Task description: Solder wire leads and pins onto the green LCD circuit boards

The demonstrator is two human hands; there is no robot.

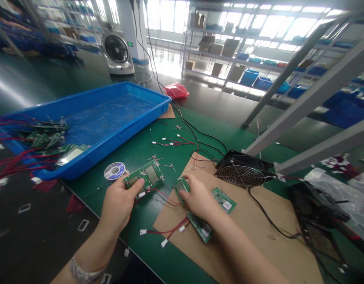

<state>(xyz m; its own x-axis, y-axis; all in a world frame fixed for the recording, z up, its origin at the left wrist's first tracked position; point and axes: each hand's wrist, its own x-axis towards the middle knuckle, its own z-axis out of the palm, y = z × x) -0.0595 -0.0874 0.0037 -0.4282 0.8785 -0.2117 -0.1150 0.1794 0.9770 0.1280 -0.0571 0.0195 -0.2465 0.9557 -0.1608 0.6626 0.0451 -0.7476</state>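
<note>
My left hand (pixel 121 199) grips a green circuit board (pixel 152 173) with a grey display, thumb on its face. Beside it, my right hand (pixel 199 197) has its fingers closed on a smaller circuit board (pixel 180 187). Red and black wires (pixel 164 195) with a white plug run between the two boards. Under my right wrist lies another circuit board (pixel 204 232), and one more board (pixel 224 200) rests on the cardboard sheet (pixel 252 236). Several white-ended wire leads (pixel 164 232) lie at the near table edge. A solder wire spool (pixel 114 171) sits near my left hand.
A blue tray (pixel 134 130) at the left holds wired circuit boards (pixel 45 138). At the right stand a black fan (pixel 243 169), metal frame bars (pixel 303 94) and a dark tool stand (pixel 318 205). Cables (pixel 196 130), loose leads and a red bag (pixel 177 90) lie farther back.
</note>
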